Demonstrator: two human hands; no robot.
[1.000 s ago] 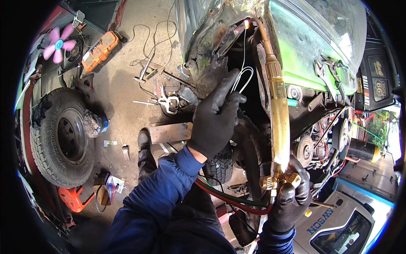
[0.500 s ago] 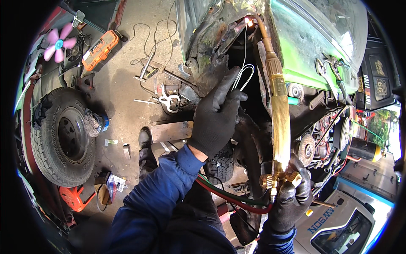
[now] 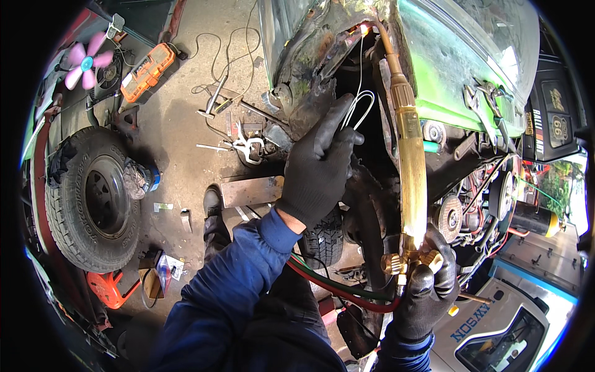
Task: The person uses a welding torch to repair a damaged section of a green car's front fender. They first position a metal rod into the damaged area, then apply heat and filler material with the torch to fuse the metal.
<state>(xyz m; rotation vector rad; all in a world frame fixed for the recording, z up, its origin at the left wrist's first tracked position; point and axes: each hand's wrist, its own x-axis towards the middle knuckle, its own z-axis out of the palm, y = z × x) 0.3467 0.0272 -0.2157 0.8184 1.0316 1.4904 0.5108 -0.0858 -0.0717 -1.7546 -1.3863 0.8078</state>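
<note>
My left hand (image 3: 319,164), in a black glove, pinches a thin pale filler wire (image 3: 361,111) that is looped back on itself. The wire's straight end runs up to a small glowing spot (image 3: 365,28) on the rusty car body (image 3: 310,68). A brass gas torch (image 3: 411,167) stands nearly upright in the picture, its bent tip at that same spot. Around its valve end my gloved right hand (image 3: 427,285) is closed, beside the knurled knobs. Red and green hoses (image 3: 341,294) lead from the torch's lower end to the left. A dark hole opens behind the wire.
Adjustable pliers (image 3: 480,108) lie on the green bodywork (image 3: 437,99) at right, above an exposed engine (image 3: 477,204). Over the floor at left are a hammer (image 3: 212,99), cables, clamps and an orange case (image 3: 149,73). A loose wheel (image 3: 93,198) stands farther left.
The glow at the torch tip is smaller and dimmer than before. Both hands, the wire and the torch have barely moved.
</note>
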